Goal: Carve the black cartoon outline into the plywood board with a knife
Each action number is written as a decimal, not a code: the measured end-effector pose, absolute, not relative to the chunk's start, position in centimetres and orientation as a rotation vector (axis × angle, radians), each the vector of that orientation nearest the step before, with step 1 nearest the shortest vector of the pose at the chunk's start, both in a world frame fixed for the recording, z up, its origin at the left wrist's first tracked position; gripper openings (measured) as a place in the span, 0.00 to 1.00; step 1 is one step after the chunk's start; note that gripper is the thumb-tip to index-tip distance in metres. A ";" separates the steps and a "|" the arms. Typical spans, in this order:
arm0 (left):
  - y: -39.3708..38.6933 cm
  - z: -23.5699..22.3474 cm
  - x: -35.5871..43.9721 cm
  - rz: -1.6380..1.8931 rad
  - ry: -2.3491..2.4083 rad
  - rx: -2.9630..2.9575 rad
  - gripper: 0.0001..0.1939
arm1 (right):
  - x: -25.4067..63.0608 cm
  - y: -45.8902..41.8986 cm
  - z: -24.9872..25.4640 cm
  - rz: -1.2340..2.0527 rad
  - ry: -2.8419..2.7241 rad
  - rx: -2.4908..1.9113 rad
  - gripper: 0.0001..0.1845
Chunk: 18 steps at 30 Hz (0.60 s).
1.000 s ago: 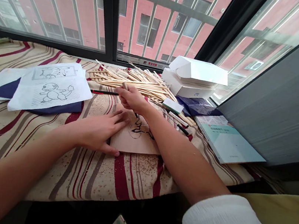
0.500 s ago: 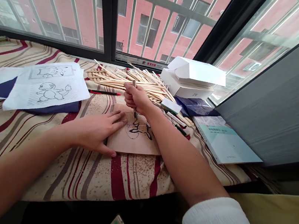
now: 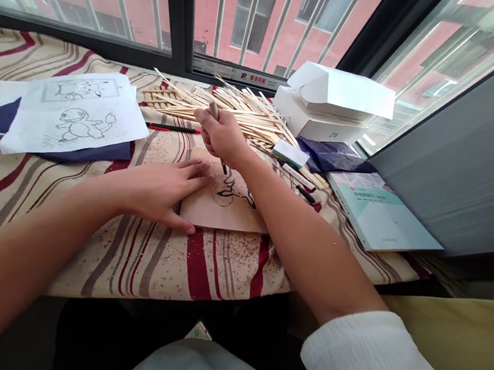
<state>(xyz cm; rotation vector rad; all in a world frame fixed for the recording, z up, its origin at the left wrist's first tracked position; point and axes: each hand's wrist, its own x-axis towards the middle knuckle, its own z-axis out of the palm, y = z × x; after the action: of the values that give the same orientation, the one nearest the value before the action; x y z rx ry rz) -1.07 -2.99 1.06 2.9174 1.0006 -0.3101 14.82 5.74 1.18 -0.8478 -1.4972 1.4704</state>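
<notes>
On our striped-cloth tabletop (image 3: 223, 280), the pale board (image 3: 216, 219) sits right in front of us. Our left hand (image 3: 165, 190) is spread flat across the board's left edge, and our right hand (image 3: 222, 136) is wrapped around a slim tool (image 3: 213, 110), tip pointing down at the board. Half a second ago the tool stood straighter; now it's leaning further left.

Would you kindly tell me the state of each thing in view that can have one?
Board: flat, partly drawn on
Tool: gripped, tip down
Left hand: open, resting on the board
Right hand: closed around the tool
Book: closed
Wooden strips: loosely heaped
Paper sheets: overlapping
Striped cloth: littered with specks
</notes>
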 end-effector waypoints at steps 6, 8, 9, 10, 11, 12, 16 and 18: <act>-3.2 1.2 -1.0 -0.288 0.998 2.936 0.57 | 15.6 5.5 2.0 1.338 -1.426 -0.883 0.23; -3.2 1.2 -1.0 -0.300 0.997 2.942 0.57 | 15.9 5.4 2.1 1.354 -1.425 -0.883 0.24; -3.2 1.2 -1.0 -0.306 1.001 2.940 0.58 | 15.9 5.4 2.1 1.361 -1.422 -0.882 0.25; -3.2 1.2 -1.0 -0.312 1.003 2.936 0.58 | 15.9 5.4 2.1 1.367 -1.418 -0.885 0.25; -3.2 1.2 -1.0 -0.317 1.007 2.929 0.59 | 15.9 5.4 2.0 1.369 -1.415 -0.890 0.26; -3.2 1.1 -1.0 -0.323 1.010 2.922 0.59 | 15.8 5.5 1.9 1.364 -1.411 -0.895 0.26; -3.2 1.2 -1.0 -0.352 1.019 2.909 0.59 | 15.7 5.8 1.8 1.324 -1.381 -0.908 0.26; -3.3 1.3 -0.9 -0.358 1.019 2.910 0.59 | 15.7 5.8 1.9 1.348 -1.356 -0.920 0.26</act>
<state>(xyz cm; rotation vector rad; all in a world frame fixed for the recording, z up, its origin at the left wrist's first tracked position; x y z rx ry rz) -0.93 -3.27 1.34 2.9099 1.0190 -0.3579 15.70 5.76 1.86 -0.9199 -1.3564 1.3475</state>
